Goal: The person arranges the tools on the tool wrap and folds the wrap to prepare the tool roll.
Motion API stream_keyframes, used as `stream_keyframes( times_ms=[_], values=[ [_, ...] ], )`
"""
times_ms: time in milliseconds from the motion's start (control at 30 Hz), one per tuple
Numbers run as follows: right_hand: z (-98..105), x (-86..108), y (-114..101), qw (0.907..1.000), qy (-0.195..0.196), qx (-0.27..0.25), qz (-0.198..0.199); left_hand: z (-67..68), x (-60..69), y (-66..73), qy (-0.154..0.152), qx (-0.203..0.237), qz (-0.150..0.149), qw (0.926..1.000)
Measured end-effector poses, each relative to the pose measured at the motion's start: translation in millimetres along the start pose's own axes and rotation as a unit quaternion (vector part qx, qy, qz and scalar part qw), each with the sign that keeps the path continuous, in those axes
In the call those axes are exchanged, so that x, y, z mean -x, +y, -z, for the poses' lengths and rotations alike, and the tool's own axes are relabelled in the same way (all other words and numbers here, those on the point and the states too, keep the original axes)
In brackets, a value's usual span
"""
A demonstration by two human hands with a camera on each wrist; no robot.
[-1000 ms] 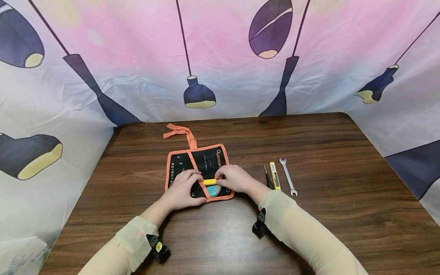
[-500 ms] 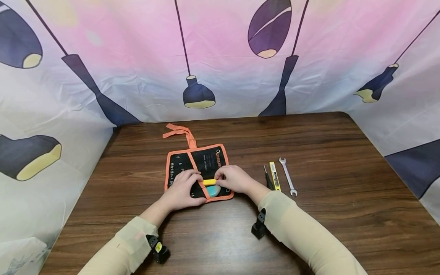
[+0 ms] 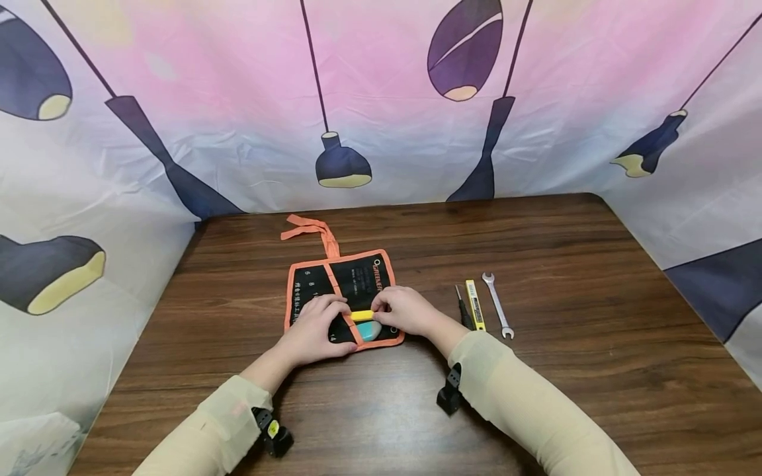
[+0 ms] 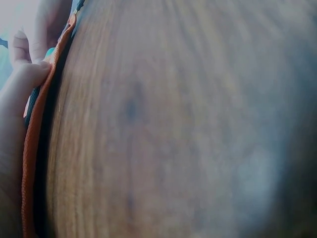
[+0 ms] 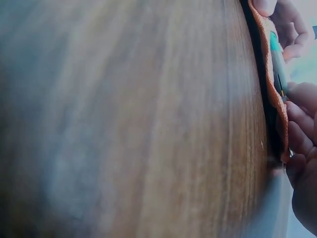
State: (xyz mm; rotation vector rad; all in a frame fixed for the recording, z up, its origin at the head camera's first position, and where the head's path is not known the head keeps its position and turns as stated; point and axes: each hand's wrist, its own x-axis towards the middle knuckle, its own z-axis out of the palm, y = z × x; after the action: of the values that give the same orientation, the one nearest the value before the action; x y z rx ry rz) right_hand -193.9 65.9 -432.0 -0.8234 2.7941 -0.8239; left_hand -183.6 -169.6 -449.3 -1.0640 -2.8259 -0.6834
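Observation:
A black tool pouch (image 3: 357, 277) with orange trim lies flat on the table, printed with numbers and lettering. My right hand (image 3: 405, 309) pinches the right end of a yellow bar-shaped object (image 3: 361, 316); its left end goes under the orange band of a pocket, so its kind is hidden. Just below it, a rounded turquoise and grey object (image 3: 369, 330) sits partly in the pouch. On the pouch's left part, my left hand (image 3: 315, 329) holds the pocket band with its fingers, the thumb at the lower edge. In the left wrist view that thumb touches the orange edging (image 4: 37, 134).
Right of the pouch lie a thin black-handled screwdriver-like tool (image 3: 464, 311), a flat yellow labelled item (image 3: 475, 305) and an open-ended wrench (image 3: 497, 305). Orange ties (image 3: 318, 231) stretch from the pouch's far edge. A printed cloth (image 3: 256, 99) hangs behind the wooden table (image 3: 381, 410).
The view has shifted very slightly. Both hands, the pouch and the yellow bar-shaped object keep nearly the same places.

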Motion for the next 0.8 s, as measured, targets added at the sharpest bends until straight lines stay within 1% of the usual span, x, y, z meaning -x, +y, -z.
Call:
stream_keyframes(
  times_ms=[100, 200, 300, 433, 533, 667, 800],
  values=[
    [0.9, 2.7, 2.3, 1.0, 0.003, 0.003, 0.007, -0.4, 0.5, 0.5, -0.005, -0.007, 0.004, 1.0],
    [4.2, 6.8, 4.6, 0.9998, 0.015, 0.006, 0.01, 0.7, 0.3, 1.5, -0.004, -0.009, 0.005, 0.9999],
    [8.4, 12.0, 7.3, 0.9996, 0.026, 0.011, 0.001, 1.9, -0.3, 1.3, -0.006, -0.009, 0.006, 0.9999],
    [12.3, 18.9, 10.3, 0.9994, 0.033, 0.008, -0.006, 4.8, 1.1, -0.9, -0.017, -0.007, 0.015, 0.9997],
    [13.5, 22.9, 12.0, 0.9991, 0.04, 0.011, 0.005, 7.6, 2.0, -3.3, -0.025, -0.008, 0.02, 0.9995],
    [14.9, 27.8, 15.5, 0.9978, 0.057, 0.026, 0.023, 11.2, 0.2, -6.8, -0.036, -0.015, 0.018, 0.9991],
    [18.9, 34.5, 22.2, 0.9966, 0.073, 0.03, 0.024, 12.9, -2.9, -10.4, -0.043, -0.02, 0.015, 0.9988]
  ],
)
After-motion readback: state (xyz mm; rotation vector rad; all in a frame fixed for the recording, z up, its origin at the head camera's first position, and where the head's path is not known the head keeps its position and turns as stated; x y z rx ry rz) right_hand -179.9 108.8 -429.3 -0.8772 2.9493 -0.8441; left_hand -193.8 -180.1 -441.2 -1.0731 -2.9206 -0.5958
